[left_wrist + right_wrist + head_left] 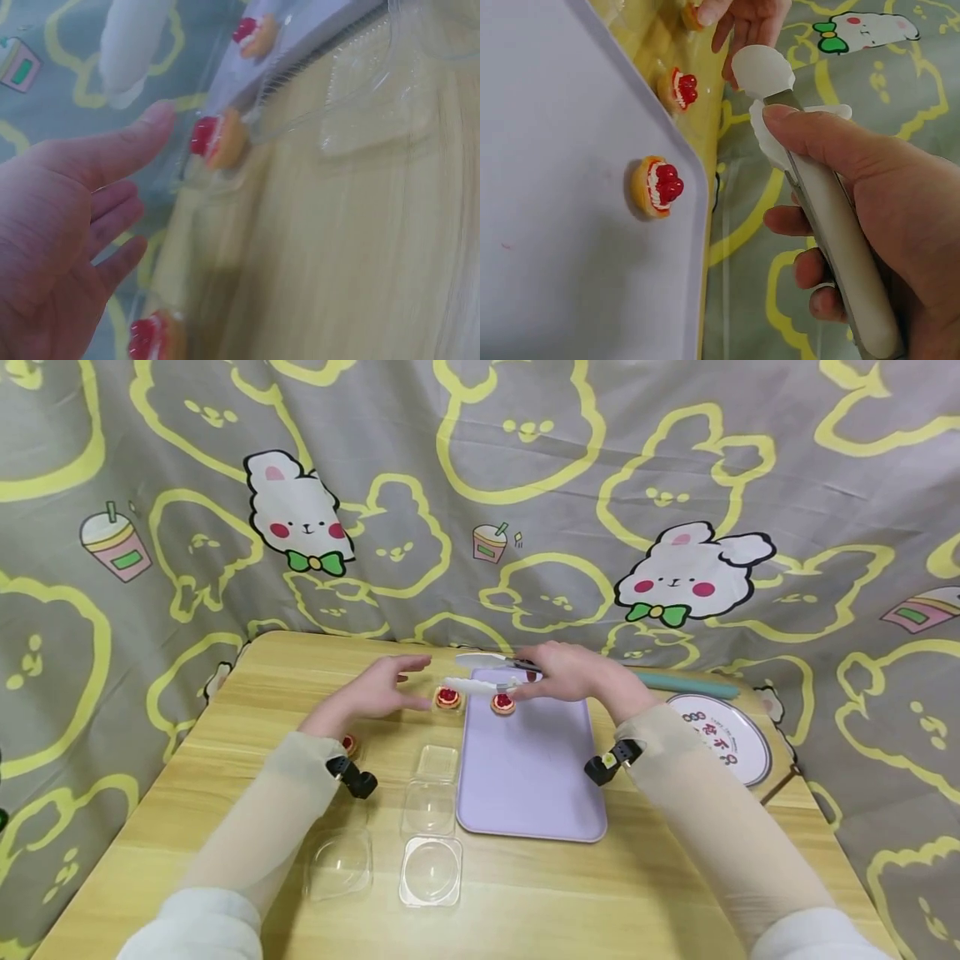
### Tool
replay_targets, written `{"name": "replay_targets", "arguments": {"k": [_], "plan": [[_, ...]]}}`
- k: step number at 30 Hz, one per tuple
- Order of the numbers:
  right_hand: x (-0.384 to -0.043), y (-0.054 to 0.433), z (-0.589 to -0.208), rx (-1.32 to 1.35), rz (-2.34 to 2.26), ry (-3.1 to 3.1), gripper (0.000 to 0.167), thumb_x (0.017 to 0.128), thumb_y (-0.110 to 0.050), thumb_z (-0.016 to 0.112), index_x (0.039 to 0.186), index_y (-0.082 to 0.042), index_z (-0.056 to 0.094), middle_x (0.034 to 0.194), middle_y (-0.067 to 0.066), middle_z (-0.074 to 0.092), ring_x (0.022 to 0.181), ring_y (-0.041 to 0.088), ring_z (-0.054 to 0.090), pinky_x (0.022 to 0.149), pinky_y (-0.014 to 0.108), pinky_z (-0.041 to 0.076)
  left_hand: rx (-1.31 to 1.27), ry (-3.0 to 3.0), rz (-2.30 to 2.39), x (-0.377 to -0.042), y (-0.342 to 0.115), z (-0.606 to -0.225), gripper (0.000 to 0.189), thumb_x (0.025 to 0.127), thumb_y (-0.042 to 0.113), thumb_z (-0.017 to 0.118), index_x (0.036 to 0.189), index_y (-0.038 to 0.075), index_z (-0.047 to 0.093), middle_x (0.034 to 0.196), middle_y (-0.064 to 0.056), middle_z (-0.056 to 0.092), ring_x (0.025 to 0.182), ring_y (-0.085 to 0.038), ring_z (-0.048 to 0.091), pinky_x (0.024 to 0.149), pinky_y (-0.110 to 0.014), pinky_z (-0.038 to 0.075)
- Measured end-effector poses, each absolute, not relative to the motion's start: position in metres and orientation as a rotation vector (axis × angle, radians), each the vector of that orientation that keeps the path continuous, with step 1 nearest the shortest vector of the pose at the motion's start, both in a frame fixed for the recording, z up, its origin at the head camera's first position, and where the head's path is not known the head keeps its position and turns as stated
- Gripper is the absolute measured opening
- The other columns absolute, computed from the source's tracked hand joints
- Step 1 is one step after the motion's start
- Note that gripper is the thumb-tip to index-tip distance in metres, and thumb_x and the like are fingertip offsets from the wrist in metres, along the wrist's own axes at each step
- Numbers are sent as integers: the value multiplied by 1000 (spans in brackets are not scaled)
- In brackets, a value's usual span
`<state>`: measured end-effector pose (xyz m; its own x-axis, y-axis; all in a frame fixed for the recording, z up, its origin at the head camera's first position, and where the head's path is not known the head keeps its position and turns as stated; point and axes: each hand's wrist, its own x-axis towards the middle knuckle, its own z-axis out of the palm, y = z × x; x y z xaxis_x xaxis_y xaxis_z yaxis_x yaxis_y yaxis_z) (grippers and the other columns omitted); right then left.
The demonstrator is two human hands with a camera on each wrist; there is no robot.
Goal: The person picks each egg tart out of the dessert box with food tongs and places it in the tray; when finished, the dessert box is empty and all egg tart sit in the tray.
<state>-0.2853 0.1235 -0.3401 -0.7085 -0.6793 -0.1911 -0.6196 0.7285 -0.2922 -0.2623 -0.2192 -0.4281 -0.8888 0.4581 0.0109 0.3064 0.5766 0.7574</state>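
Observation:
My right hand (570, 670) grips a pair of tongs (847, 255) with white, scalloped tips (480, 685), held above the far end of the lilac tray (528, 777). A small tart with red berries and cream (502, 704) sits on that tray, just below the tongs. Left of the tray, a second berry tart (448, 697) stands in a clear plastic box. My left hand (378, 687) reaches toward this box with fingers and thumb spread, holding nothing. Another tart (157, 336) lies nearer the left wrist, partly covered by it in the head view.
Several clear plastic boxes and lids (431, 870) lie on the wooden table (510, 902), left of the tray and in front. To the right are a white oval plate with printing (738, 739), a teal bar (690, 685) and a thin brown stick (780, 785). A patterned curtain (517, 602) hangs behind.

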Motion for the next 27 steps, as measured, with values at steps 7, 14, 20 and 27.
{"name": "replay_targets", "arguments": {"k": [7,14,20,27], "plan": [[-291,115,-351,-1006,-269,2635,63,97,-48,76,142,-6,61,112,7,67,94,24,60,84,44,51,626,2608,1186,-274,-207,-439,91,85,24,92,158,-3,44,160,-20,46,148,-36,42,121,-50,36],[-294,113,-358,-1021,-263,2630,65,96,-47,76,144,-6,60,118,11,69,97,25,61,86,46,52,600,2634,1144,-277,-199,-444,88,85,27,92,156,-1,47,158,-23,48,146,-39,44,120,-51,37],[-295,112,-358,-1025,-273,2631,63,96,-48,76,141,-7,62,113,8,68,96,24,61,86,45,52,596,2678,1050,-279,-197,-448,81,87,31,90,151,-2,54,154,-21,54,145,-38,46,122,-52,34],[-300,109,-366,-1021,-237,2648,56,94,-54,76,127,-9,68,90,2,63,79,21,57,71,40,46,599,2701,955,-280,-191,-447,79,90,34,88,151,-2,54,154,-20,53,146,-38,45,123,-50,32]]}}
